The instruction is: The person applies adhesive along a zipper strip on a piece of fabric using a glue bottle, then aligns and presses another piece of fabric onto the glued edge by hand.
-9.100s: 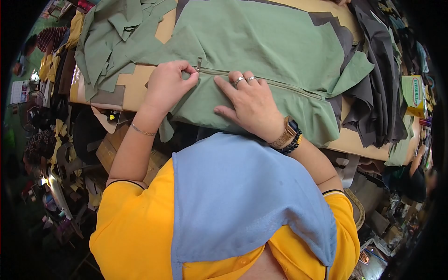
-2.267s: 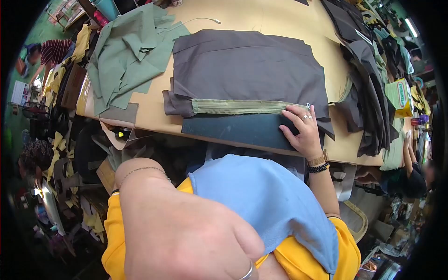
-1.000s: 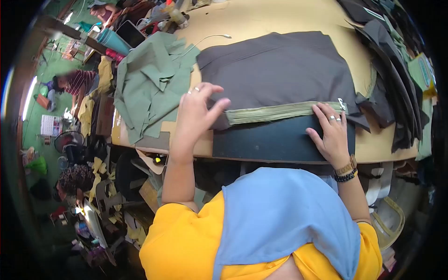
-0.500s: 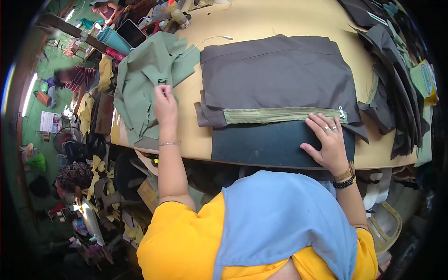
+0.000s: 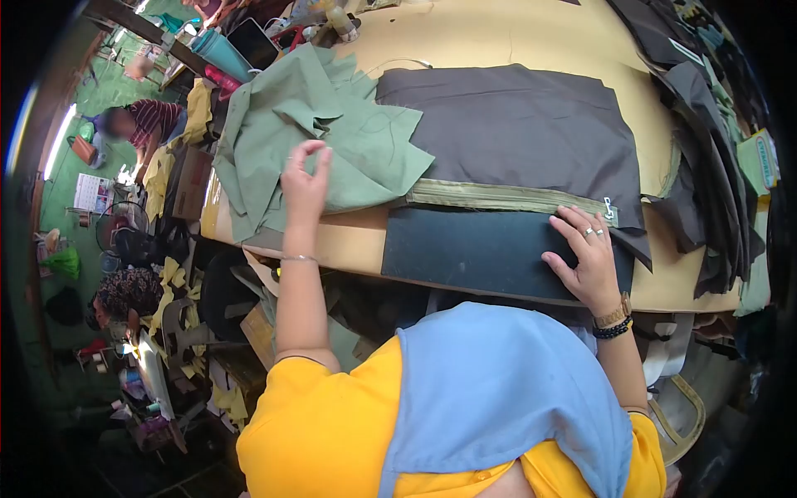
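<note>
My left hand (image 5: 305,183) is over the crumpled green fabric (image 5: 357,141), with thumb and forefinger apart and nothing visible between them. The green fabric's jagged right edge overlaps a dark grey fabric piece (image 5: 523,124). Along that piece's near edge runs an olive zipper (image 5: 506,197), its metal pull (image 5: 609,207) at the right end. My right hand (image 5: 585,257) lies with fingers spread, its fingertips on the zipper near the pull and its palm over a black board (image 5: 465,249).
Dark fabric pieces (image 5: 697,158) are piled at the table's right, beside a small box (image 5: 757,162). A teal tumbler (image 5: 220,51), a phone (image 5: 252,44) and a bottle (image 5: 340,22) stand at the back left. Two people sit at work off to the left.
The green fabric has spread rightward over the dark piece's left end and the zipper's left end. My left hand's pinch has loosened. My right hand stays by the zipper pull.
</note>
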### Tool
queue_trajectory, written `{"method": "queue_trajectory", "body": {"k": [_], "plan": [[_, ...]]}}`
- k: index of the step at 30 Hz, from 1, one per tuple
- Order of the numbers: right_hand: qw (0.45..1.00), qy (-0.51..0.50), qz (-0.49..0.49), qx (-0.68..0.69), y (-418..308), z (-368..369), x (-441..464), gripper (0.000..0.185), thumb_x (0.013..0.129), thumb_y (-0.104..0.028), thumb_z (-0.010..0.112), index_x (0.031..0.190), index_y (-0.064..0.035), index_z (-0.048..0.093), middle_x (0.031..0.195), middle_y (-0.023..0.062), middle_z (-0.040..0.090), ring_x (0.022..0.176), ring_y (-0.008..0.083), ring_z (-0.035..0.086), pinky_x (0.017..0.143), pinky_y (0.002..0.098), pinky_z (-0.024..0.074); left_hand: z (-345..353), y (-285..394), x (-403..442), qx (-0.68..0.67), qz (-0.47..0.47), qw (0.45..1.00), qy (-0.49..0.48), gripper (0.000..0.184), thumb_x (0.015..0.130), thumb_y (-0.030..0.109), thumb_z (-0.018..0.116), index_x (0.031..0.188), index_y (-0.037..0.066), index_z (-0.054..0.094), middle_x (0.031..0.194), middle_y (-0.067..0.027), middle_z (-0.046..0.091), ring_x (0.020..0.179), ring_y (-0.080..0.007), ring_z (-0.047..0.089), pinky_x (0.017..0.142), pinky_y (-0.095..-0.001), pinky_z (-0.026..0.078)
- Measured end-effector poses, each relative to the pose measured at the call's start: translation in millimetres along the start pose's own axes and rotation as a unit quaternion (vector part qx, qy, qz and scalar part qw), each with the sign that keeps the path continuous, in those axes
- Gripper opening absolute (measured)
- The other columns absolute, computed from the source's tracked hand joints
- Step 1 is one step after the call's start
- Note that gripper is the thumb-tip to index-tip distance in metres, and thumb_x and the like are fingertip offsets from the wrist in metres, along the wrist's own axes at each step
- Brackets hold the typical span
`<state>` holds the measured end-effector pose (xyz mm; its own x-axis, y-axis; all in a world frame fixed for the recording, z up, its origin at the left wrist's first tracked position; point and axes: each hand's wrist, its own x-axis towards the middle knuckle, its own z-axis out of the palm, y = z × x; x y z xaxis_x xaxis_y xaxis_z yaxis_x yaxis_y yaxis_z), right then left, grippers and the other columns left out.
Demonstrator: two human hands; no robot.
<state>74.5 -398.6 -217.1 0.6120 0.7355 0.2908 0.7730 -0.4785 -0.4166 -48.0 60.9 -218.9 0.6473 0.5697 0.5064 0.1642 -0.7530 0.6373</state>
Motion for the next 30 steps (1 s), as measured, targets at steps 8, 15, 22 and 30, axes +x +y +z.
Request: {"method": "queue_trajectory", "body": {"k": [8,15,22,30], "plan": [[1.000,0.008,0.000,0.006,-0.7,1.4,1.0,0.047,0.083,-0.031,0.079,0.124,-0.0096,0.067,0.136,0.0098,0.061,0.131,0.0323,0.054,0.115,0.0562,0.0339,-5.3,-7.9,77.1,0.291,-0.046,0.955,-0.022,0.073,0.084,0.054,0.076,0.135,0.006,0.058,0.138,-0.0174,0.058,0.122,-0.0323,0.058,0.099,-0.0448,0.049],[0.999,0.038,0.021,-0.012,-5.3,-1.0,2.7,0.053,0.086,-0.037,0.077,0.130,-0.0100,0.064,0.139,0.0115,0.059,0.133,0.0330,0.052,0.114,0.0530,0.0354,42.0,17.0,101.2,0.272,0.104,0.952,-0.097,0.079,0.089,0.064,0.064,0.148,0.014,0.049,0.158,-0.0193,0.037,0.145,-0.0359,0.037,0.112,-0.0629,0.035],[0.999,0.036,0.028,-0.030,-0.1,3.5,0.6,0.055,0.087,-0.042,0.075,0.130,-0.0095,0.063,0.140,0.0114,0.059,0.134,0.0331,0.052,0.114,0.0523,0.0357,62.4,80.5,-9.5,0.186,-0.020,0.934,-0.305,0.083,0.093,0.067,0.053,0.154,0.012,0.040,0.160,-0.0199,0.035,0.151,-0.0357,0.029,0.116,-0.0683,0.020],[0.998,0.047,0.020,-0.021,0.2,4.3,0.0,0.054,0.086,-0.040,0.076,0.129,-0.0085,0.064,0.138,0.0113,0.060,0.132,0.0332,0.052,0.114,0.0509,0.0356,55.2,20.3,-15.3,-0.066,-0.102,0.979,-0.165,0.035,0.104,0.029,0.059,0.116,-0.002,0.066,0.118,-0.0141,0.070,0.102,-0.0212,0.066,0.088,-0.0309,0.050]]}}
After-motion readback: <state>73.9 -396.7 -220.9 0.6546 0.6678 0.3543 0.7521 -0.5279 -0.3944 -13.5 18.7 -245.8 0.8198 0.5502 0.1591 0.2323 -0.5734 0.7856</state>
